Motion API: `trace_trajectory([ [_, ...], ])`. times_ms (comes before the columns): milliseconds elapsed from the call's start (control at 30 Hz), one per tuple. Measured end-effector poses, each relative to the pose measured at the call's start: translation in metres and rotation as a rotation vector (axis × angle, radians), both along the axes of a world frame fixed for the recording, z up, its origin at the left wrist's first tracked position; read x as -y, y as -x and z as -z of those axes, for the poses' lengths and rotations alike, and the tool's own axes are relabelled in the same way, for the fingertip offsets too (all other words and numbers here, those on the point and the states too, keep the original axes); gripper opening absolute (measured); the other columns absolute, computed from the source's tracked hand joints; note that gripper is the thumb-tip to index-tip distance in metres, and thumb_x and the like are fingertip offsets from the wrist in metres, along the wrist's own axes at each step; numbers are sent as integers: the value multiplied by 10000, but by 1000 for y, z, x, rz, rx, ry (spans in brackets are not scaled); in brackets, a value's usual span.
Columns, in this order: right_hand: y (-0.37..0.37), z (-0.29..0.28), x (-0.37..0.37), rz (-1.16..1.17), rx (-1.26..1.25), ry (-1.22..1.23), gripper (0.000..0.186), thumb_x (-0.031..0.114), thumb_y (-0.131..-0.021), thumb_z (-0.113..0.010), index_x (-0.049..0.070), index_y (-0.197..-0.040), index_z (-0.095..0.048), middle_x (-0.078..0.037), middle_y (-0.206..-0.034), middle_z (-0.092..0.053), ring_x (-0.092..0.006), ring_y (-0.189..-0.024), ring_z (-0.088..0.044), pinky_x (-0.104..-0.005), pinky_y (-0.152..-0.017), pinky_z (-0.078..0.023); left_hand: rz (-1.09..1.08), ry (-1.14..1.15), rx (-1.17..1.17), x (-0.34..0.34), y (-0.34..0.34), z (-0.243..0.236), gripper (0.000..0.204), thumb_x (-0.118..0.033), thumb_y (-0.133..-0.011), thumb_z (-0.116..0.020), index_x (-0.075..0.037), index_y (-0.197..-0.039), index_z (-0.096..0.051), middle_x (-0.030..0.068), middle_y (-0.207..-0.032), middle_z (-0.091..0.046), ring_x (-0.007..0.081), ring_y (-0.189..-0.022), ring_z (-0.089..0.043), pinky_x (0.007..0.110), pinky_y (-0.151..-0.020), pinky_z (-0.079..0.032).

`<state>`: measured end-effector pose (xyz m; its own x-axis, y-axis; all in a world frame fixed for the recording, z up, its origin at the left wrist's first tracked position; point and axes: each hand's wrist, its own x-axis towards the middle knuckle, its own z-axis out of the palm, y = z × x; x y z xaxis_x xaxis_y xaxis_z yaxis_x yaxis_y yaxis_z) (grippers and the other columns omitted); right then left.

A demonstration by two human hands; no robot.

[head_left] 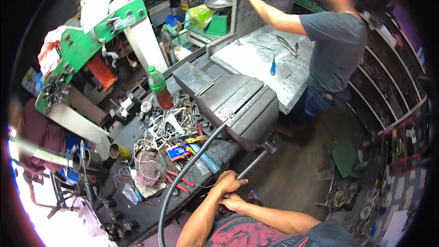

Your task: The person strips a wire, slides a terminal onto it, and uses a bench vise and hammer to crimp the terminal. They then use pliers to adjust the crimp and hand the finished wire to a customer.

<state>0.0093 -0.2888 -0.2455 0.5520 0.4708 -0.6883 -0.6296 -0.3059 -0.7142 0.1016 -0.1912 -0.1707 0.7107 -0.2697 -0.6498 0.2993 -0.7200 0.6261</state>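
Note:
A big dark bench vise [242, 105] stands on the bench in front of me. One end of a black hose [187, 164] sits at its jaws, and the rest curves down toward the lower edge. The steel vise handle [254, 163] slants from the vise screw toward me. My left hand [230, 182] is closed around this bar. Just below it, my right hand [234, 202] is also closed, seemingly on the bar's lower end; the grip itself is partly hidden behind the fingers.
Left of the vise, the dark bench [151, 219] carries loose sockets and wrenches [171, 121], red-handled pliers [180, 178] and a green-capped bottle [160, 87]. A green press frame [100, 36] rises behind. A co-worker [336, 50] stands at a metal-topped table [256, 59], one hand on a frame.

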Motion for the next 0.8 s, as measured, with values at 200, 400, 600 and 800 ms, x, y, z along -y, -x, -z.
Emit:
trace_trajectory([
  [200,-25,32,91,-611,227,189,596,496,-879,-794,-15,-1181,-744,-191,-1058,-784,-277,-994,-731,-419,-901,-566,-241,-68,128,40,12,65,418,-425,-900,-730,-44,-1050,-810,282,-1017,-746,466,-1013,-716,531,-916,-558],
  [400,-34,6,126,218,54,-409,946,235,-844,-844,5,-1598,-320,-188,-1455,-528,-258,-1284,-577,-414,-1034,-526,-266,-82,100,27,47,31,340,-390,-853,-726,-78,-957,-812,263,-880,-731,439,-880,-730,509,-810,-570],
  [600,-81,30,82,516,-212,-380,776,160,-835,-787,37,-1531,-469,-92,-1401,-590,-227,-1307,-563,-399,-1111,-458,-264,-66,323,41,8,79,333,-356,-818,-736,-98,-1015,-810,219,-924,-758,416,-873,-745,483,-766,-594],
  [800,-81,43,79,424,-66,-135,375,267,-1023,-606,2,-1257,-733,-98,-1239,-733,-206,-1159,-658,-349,-1061,-471,-301,94,417,49,38,110,382,-349,-862,-700,-121,-1162,-764,204,-1074,-760,427,-977,-733,506,-853,-589],
])
